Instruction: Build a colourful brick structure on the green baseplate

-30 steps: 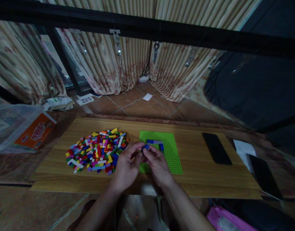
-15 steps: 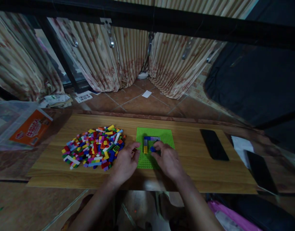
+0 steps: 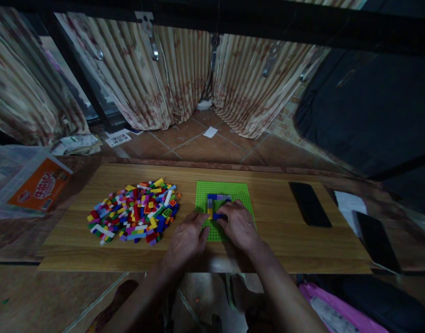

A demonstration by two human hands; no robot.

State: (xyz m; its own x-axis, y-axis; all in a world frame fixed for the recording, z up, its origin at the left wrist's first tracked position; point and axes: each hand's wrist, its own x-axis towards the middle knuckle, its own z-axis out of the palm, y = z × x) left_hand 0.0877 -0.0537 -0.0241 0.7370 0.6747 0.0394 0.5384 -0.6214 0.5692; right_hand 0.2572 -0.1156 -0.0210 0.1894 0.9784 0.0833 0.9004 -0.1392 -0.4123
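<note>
A green studded baseplate lies on the wooden table, bearing a row of toy bricks: a blue and lilac top edge, a greyish left side and a yellow brick at its lower end. My right hand pinches a blue brick beside the yellow one, low over the plate; its fingers partly hide the right side. My left hand is at the plate's left edge, thumb and forefinger apart, fingertips close to the yellow brick. Whether they touch it I cannot tell.
A heap of mixed coloured bricks covers the table's left part. On the right lies a black phone, with a second dark flat device and white paper beyond. A clear plastic box with an orange label stands far left.
My right hand has brought the blue brick left and down beside the yellow brick. My left hand has moved right, towards the yellow brick. The camera view has tilted slightly.
</note>
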